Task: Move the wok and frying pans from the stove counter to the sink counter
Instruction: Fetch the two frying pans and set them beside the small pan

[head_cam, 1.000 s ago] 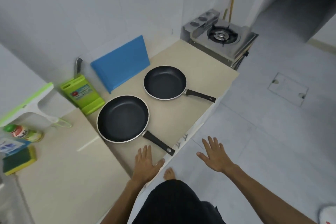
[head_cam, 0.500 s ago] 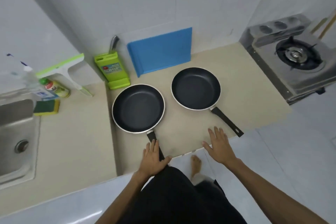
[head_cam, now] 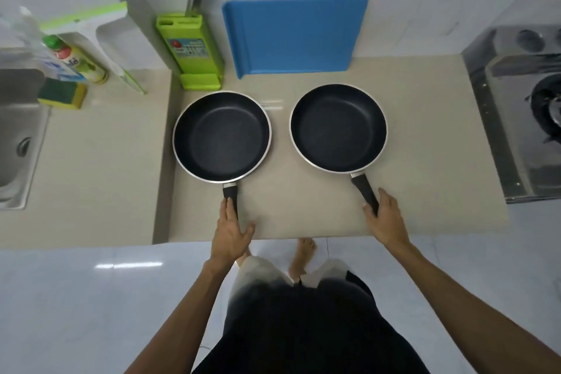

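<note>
Centrally, two black frying pans [head_cam: 221, 136] [head_cam: 338, 127] sit on the stove table [head_cam: 425, 146]; left hand [head_cam: 232, 229] and right hand [head_cam: 385, 215], fingers loosely spread, touch their handles. Nothing moved yet toward sink [head_cam: 18, 143], frame left

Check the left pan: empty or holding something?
Empty. The left pan shows only bare dark coating inside, sitting flat on the counter.
</note>
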Demonstrator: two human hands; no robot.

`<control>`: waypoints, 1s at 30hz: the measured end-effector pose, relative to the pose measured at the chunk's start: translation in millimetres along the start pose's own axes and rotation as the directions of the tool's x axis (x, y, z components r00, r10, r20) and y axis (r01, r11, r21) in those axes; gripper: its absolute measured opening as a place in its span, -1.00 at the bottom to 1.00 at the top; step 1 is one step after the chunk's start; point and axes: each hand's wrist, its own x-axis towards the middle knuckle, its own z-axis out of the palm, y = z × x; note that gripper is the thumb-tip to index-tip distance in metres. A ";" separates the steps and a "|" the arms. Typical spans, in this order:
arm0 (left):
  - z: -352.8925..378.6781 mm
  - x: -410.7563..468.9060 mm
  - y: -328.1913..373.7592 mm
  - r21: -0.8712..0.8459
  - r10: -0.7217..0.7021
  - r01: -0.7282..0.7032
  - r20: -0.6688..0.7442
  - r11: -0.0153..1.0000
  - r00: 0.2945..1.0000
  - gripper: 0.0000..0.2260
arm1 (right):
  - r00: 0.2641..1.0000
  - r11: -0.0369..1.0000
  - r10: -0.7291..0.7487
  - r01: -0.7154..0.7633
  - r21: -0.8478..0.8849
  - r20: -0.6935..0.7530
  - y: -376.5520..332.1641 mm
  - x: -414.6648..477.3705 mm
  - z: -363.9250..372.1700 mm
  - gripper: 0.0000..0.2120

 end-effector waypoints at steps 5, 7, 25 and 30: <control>9.6 19.4 -8.5 -0.281 -0.070 0.050 -0.060 0.958 0.996 -0.28 | 0.995 0.985 0.066 -0.077 0.157 0.076 3.2 25.5 3.7 -0.41; 11.6 28.7 -10.1 -0.424 -0.221 0.192 -0.021 0.885 0.975 -0.36 | 0.988 0.966 0.111 -0.133 0.224 0.107 3.2 34.9 6.1 -0.49; 14.8 43.1 0.3 -0.725 -0.246 0.168 -0.001 0.667 0.969 -0.63 | 0.930 0.822 0.088 -0.271 0.501 0.357 -1.4 56.7 22.6 -0.48; 0.6 32.5 25.0 -0.721 -0.254 0.152 -0.035 0.676 0.966 -0.61 | 0.958 0.829 0.055 -0.201 0.522 0.281 -19.6 43.0 20.6 -0.48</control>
